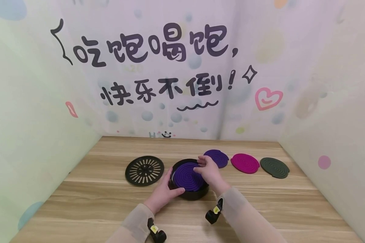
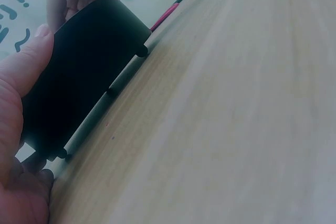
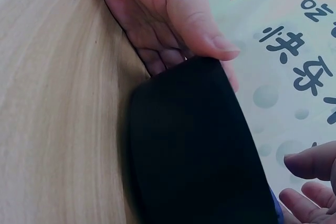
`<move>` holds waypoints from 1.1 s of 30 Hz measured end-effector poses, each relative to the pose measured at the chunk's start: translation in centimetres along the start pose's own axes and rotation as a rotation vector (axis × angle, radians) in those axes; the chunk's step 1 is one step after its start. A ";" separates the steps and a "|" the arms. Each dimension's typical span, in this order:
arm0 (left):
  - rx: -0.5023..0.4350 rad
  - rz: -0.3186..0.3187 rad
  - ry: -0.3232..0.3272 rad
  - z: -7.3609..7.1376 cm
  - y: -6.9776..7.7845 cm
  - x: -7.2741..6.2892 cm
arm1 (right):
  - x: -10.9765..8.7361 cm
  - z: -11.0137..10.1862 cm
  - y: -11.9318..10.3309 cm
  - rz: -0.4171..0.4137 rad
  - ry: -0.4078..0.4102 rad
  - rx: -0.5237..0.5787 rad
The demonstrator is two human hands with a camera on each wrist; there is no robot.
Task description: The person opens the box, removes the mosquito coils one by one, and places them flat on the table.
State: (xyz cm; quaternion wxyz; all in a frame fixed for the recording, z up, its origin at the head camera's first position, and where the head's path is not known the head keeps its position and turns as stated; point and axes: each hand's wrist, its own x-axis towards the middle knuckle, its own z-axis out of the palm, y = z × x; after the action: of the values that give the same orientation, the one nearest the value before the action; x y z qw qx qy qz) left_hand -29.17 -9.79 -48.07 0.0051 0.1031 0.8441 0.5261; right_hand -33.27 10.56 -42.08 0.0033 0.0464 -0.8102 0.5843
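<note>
- I'm seeing the purple spiral mat sitting within the mouth of the black round holder, between the two grips; how deep it is resting, I'm not managing to tell.
- The left grip is holding the holder at its left side, the thumb lying over the near rim and the fingers reaching along the outer wall.
- The right grip is hovering at the holder's right rim, thumb and fingers standing apart and holding nothing; whether a fingertip is touching the purple spiral mat, I'm not able to say.
- Under the holder, in the left wrist view, I'm seeing small feet sticking out just above the worktop.
- Just beyond the right grip, a second purple mat is lying flat.
- To the right of that same grip, a magenta mat is lying, and farther right a dark grey-green mat.
- Beyond the left grip, to its left, a slotted black disc is lying on the worktop, apart from the holder.
- Well beyond both grips, a pale wall is carrying dark lettering and a pink heart outline.
</note>
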 end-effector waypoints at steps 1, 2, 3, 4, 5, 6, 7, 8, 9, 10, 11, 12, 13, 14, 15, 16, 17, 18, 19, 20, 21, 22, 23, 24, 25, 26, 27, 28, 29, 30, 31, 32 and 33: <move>0.000 -0.001 0.000 0.0 0.0 0.0 | 0.1 0.0 0.0 0.000 0.002 0.004; 0.000 -0.003 0.000 0.0 0.0 0.0 | 0.1 0.0 0.1 0.002 0.004 0.006; 0.000 -0.003 0.000 0.0 -0.1 0.0 | 0.1 0.1 0.1 0.004 0.006 0.009; 0.000 -0.003 0.001 0.0 -0.1 0.0 | 0.2 0.1 0.1 0.005 0.007 0.011; 0.000 -0.003 0.000 0.0 -0.1 0.0 | 0.2 0.1 0.1 0.004 0.008 0.013; -0.002 -0.001 0.000 0.0 -0.1 0.1 | 0.2 0.1 0.1 0.005 0.010 0.016; -0.003 0.000 0.000 0.0 -0.1 0.1 | 0.2 0.1 0.1 0.004 0.012 0.019; -0.003 0.003 0.001 0.0 -0.1 0.1 | 0.2 0.1 0.1 0.005 0.013 0.025; -0.003 0.006 0.001 0.0 -0.1 0.1 | 0.2 0.2 0.1 0.004 0.013 0.029; -0.004 0.007 0.001 0.0 -0.2 0.1 | 0.2 0.2 0.1 0.004 0.014 0.036; -0.005 0.008 0.000 0.0 -0.2 0.1 | 0.2 0.2 0.1 0.005 0.015 0.044; -0.005 0.008 -0.002 0.0 -0.2 0.1 | 0.2 0.3 0.1 0.008 0.016 0.053; -0.006 0.008 -0.003 0.0 -0.2 0.0 | 0.2 0.3 0.1 0.012 0.018 0.060; -0.007 0.007 -0.005 0.0 -0.2 0.0 | 0.3 0.3 0.1 0.017 0.020 0.068; -0.007 0.007 -0.005 0.0 -0.1 0.0 | 0.3 0.3 0.2 0.020 0.021 0.073; -0.007 0.006 -0.005 0.0 -0.1 0.0 | 0.3 0.4 0.2 0.025 0.023 0.079; -0.006 0.006 -0.006 0.0 -0.1 0.0 | 0.3 0.4 0.2 0.026 0.023 0.079; -0.006 0.005 -0.006 0.0 -0.1 0.0 | 0.4 0.4 0.3 0.032 0.024 0.084; -0.005 0.005 -0.005 0.0 -0.1 0.0 | 0.4 0.4 0.3 0.036 0.024 0.088; -0.005 0.004 -0.005 0.0 -0.1 0.0 | 0.4 0.4 0.3 0.039 0.024 0.093; -0.005 0.003 -0.005 0.0 -0.1 0.0 | 0.4 0.4 0.3 0.040 0.022 0.095; -0.006 0.001 -0.006 0.0 -0.1 0.0 | 0.4 0.4 0.4 0.045 0.020 0.100; -0.008 -0.001 -0.007 0.0 -0.1 0.0 | 0.5 0.4 0.4 0.050 0.018 0.106; -0.010 -0.003 -0.007 0.0 -0.1 0.0 | 0.5 0.4 0.4 0.058 0.016 0.118; -0.012 -0.004 -0.008 0.0 -0.1 0.0 | 0.5 0.4 0.4 0.061 0.013 0.125; -0.014 -0.005 -0.008 0.0 -0.1 0.0 | 0.5 0.4 0.5 0.066 0.010 0.134; -0.014 -0.006 -0.008 0.1 -0.1 0.0 | 0.6 0.4 0.5 0.069 0.007 0.142; -0.015 -0.006 -0.008 0.1 -0.1 0.0 | 0.6 0.4 0.5 0.074 0.004 0.152; -0.016 -0.006 -0.008 0.1 -0.1 0.0 | 0.6 0.4 0.5 0.075 0.001 0.162; -0.016 -0.006 -0.008 0.1 -0.1 0.0 | 0.6 0.4 0.5 0.077 -0.002 0.171; -0.017 -0.006 -0.008 0.1 -0.1 0.0 | 0.7 0.4 0.5 0.081 -0.010 0.180; -0.016 -0.006 -0.007 0.1 -0.2 0.0 | 0.7 0.3 0.4 0.083 -0.014 0.188; -0.016 -0.005 -0.007 0.1 -0.2 0.0 | 0.7 0.3 0.4 0.085 -0.017 0.195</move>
State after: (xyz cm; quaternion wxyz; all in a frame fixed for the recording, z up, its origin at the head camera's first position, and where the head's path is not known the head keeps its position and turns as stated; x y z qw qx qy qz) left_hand -29.15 -9.81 -48.25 0.0102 0.1026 0.8400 0.5326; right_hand -33.94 10.31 -42.52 -0.0329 0.0172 -0.7508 0.6595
